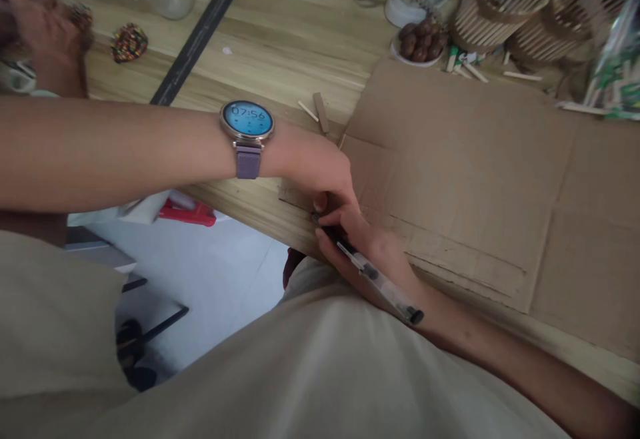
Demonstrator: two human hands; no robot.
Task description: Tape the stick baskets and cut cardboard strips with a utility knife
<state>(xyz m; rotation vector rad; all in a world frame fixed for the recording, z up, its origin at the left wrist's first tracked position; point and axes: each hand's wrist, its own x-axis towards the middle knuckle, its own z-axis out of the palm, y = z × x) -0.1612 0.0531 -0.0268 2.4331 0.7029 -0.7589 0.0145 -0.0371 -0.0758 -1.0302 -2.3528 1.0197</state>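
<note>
Slanting pen (376,281), slim, see-through, black-ended

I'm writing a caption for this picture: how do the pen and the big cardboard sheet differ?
Size: the pen is short and slim, while the cardboard sheet is broad.
Look: the pen has a see-through barrel with dark parts; the cardboard sheet is brown, with crease lines.
Pose: the pen is held slanting in the right hand, whereas the cardboard sheet lies on the table.

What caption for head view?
Right hand holds a pen at the edge of the cardboard, left hand, wearing a watch, alongside.
</note>
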